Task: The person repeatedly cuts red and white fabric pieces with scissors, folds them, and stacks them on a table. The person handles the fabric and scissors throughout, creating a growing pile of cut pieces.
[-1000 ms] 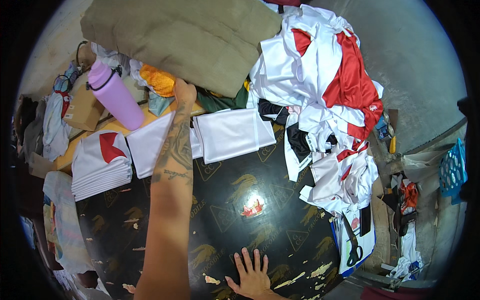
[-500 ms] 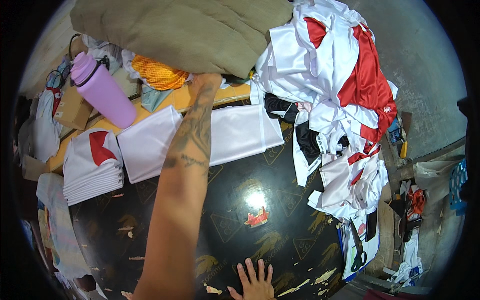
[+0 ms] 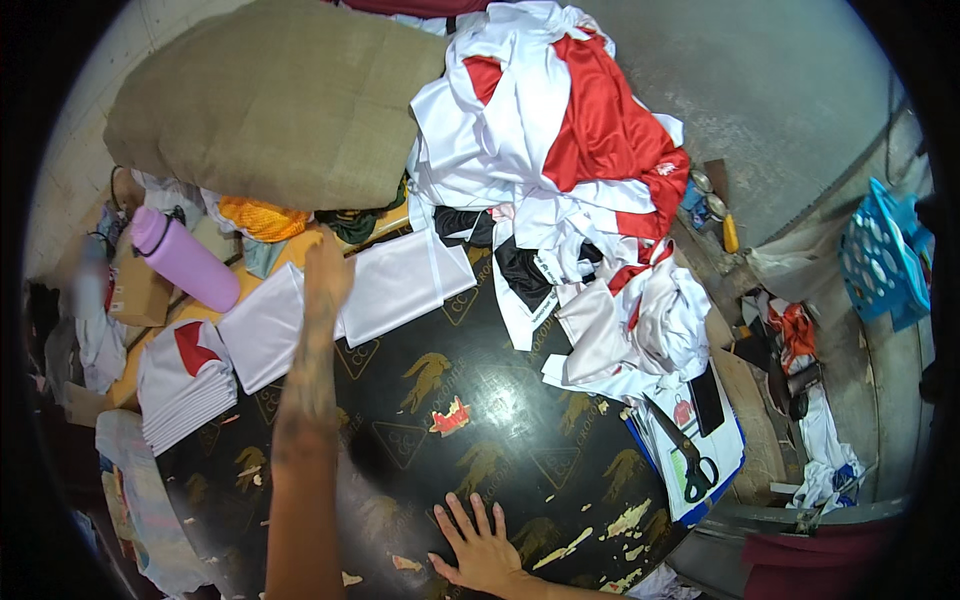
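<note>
My left arm stretches across the black table [image 3: 400,500] to the far side. Its hand [image 3: 328,268] rests over the gap between two white fabric pieces, the left piece [image 3: 262,330] and the right piece [image 3: 395,285]; its fingers are too hidden to judge. My right hand [image 3: 480,555] lies flat near the table's front edge, fingers spread, holding nothing. A neat stack of folded white cloth with a red patch [image 3: 190,385] stands to the left of the fabric. Behind my left hand is an orange mesh cloth [image 3: 260,218].
A purple bottle [image 3: 190,265] stands at the back left. A large brown sack [image 3: 270,100] fills the back. White and red garments [image 3: 600,120] heap at the right. Scissors [image 3: 690,455] and a dark phone [image 3: 706,400] lie on papers at right. A blue basket [image 3: 880,255] sits beyond.
My left hand has drawn back from the sack's edge onto the white fabric. More of my right hand and forearm shows, and the whole view has shifted.
</note>
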Tool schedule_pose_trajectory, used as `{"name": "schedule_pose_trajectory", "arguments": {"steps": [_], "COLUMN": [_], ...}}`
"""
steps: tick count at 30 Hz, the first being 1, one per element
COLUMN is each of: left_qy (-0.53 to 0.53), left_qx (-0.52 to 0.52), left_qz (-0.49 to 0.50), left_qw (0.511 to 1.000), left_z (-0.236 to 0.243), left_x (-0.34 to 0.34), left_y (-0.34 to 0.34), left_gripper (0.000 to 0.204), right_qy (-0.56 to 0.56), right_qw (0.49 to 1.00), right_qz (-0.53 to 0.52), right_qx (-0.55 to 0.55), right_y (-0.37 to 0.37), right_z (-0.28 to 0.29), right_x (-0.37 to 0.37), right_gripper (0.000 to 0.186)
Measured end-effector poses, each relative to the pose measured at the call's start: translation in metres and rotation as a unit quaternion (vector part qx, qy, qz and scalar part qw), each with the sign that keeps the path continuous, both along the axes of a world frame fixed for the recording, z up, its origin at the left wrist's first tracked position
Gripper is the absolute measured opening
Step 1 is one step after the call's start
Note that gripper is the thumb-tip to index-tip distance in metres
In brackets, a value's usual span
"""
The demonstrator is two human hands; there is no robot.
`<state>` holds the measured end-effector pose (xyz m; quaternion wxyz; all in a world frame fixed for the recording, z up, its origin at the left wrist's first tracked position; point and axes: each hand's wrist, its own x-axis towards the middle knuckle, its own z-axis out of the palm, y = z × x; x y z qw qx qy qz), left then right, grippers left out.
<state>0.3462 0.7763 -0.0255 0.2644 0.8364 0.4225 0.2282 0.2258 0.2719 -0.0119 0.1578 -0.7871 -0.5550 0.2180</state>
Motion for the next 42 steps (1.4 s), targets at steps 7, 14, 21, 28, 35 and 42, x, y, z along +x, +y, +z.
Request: {"name": "schedule_pose_trajectory", "arguments": {"steps": [7,14,21,28,35,42], "left_qy": [0.028,0.236,0.275,-0.124,-0.079,-0.128], "left_qx": [0.077,0.023,0.007,-0.139,-0.247,0.027], "left_qz": [0.080,0.201,0.230,0.032,-0.100,0.009], "left_qw": [0.993,0.950,0.934,0.982,0.961,0.991], "left_z": [0.015,0.002,-0.019,0.082,0.230,0.308], "left_x": [-0.193,-0.246,-0.248,-0.290,-0.384,-0.546], "left_y": [-0.327,-0.452,-0.445,-0.471,-0.590,-0.554], "left_gripper": [0.067,0.085,0.083,0.095,0.063,0.038], "right_qy": [0.144,0.114,-0.206,0.164,0.093,-0.008], "right_qw": [0.955,0.858,0.796,0.952,0.967,0.995], "right_qz": [-0.141,-0.335,-0.190,0.165,0.161,0.045], "right_qx": [0.217,0.372,0.537,0.201,0.176,0.087], "right_y": [0.067,0.280,0.145,-0.125,-0.174,-0.102], "right_z": [0.049,0.090,0.154,0.187,0.266,0.273], "right_x": [0.145,0.403,0.308,0.060,-0.037,-0.028], "right_gripper": [0.037,0.093,0.023,0.016,0.047,0.036]}}
